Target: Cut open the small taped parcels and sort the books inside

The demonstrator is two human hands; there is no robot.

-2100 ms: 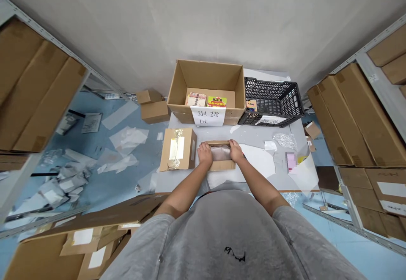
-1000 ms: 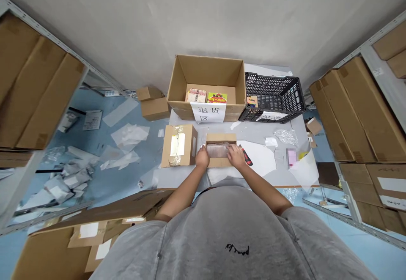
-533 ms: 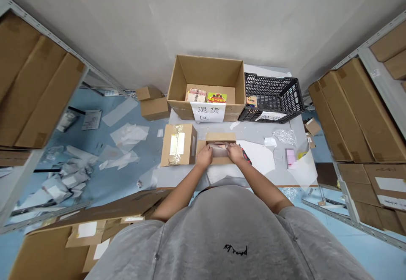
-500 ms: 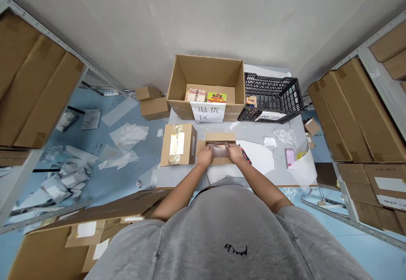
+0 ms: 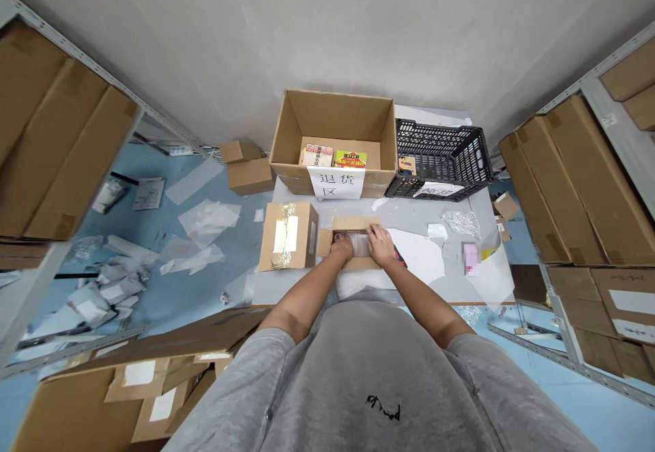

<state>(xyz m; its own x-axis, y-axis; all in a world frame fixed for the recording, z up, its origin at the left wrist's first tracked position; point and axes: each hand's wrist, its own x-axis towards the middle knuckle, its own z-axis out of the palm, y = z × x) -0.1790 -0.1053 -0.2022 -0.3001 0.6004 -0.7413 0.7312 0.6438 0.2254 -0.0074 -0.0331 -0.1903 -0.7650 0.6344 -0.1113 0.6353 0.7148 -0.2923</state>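
A small open cardboard box [image 5: 358, 222] with its flaps folded out lies on the table in front of me. Clear plastic wrapping [image 5: 360, 244] fills part of its inside. My left hand [image 5: 342, 246] reaches down into the box at its left side, against the wrapping; its fingertips are hidden. My right hand [image 5: 380, 244] lies over the box's right side with the fingers stretched out. A red and black object [image 5: 399, 257] is partly covered by my right hand. To the left stands a taped cardboard box [image 5: 286, 235] with a white label.
Behind are a large open carton [image 5: 338, 114] holding a few packages and a black plastic crate [image 5: 443, 158]. White paper [image 5: 419, 250], bubble wrap [image 5: 460, 222] and a pink item [image 5: 469, 259] lie on the right. Shelves with cartons flank both sides; paper scraps [image 5: 209, 220] litter the floor.
The plastic wrapping, held between both hands above the box, is now down inside it. My left hand has moved into the box, and my right hand has spread onto its right side.
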